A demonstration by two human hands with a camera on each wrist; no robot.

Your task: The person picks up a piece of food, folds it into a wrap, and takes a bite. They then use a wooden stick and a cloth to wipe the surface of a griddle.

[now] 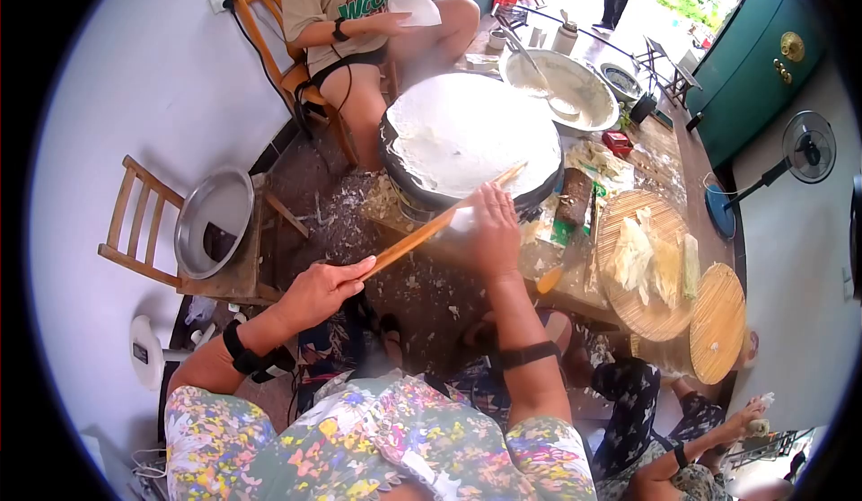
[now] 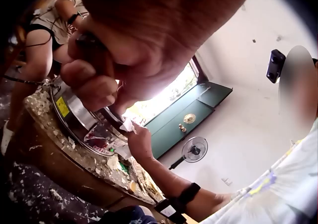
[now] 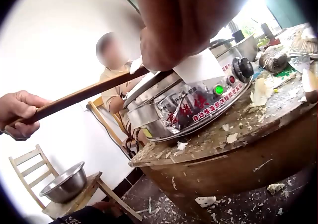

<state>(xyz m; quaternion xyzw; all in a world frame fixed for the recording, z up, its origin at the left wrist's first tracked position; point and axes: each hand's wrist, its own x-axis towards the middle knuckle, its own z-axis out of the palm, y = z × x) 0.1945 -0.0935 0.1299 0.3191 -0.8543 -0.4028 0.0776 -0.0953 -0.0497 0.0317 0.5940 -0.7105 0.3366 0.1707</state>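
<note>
My left hand [image 1: 321, 296] grips the near end of a long flat wooden spatula [image 1: 409, 242]. The spatula slants up to the rim of a round griddle [image 1: 388, 155], whose top bears a pale layer of batter [image 1: 471, 128]. At the spatula's far part, my right hand [image 1: 496, 232] lies against the wood and holds a thin white sheet [image 3: 199, 67]. Part of that sheet hangs below the hand in front of the griddle's side. A bit of it also pokes out at the fingertips in the left wrist view.
A bowl of batter [image 1: 588, 97] with a ladle stands behind the griddle. Round slatted boards [image 1: 620, 299] with pale flakes lie at right. A seated person [image 1: 350, 34] holds a white sheet across from me. A metal basin [image 1: 215, 200] rests on a chair at left.
</note>
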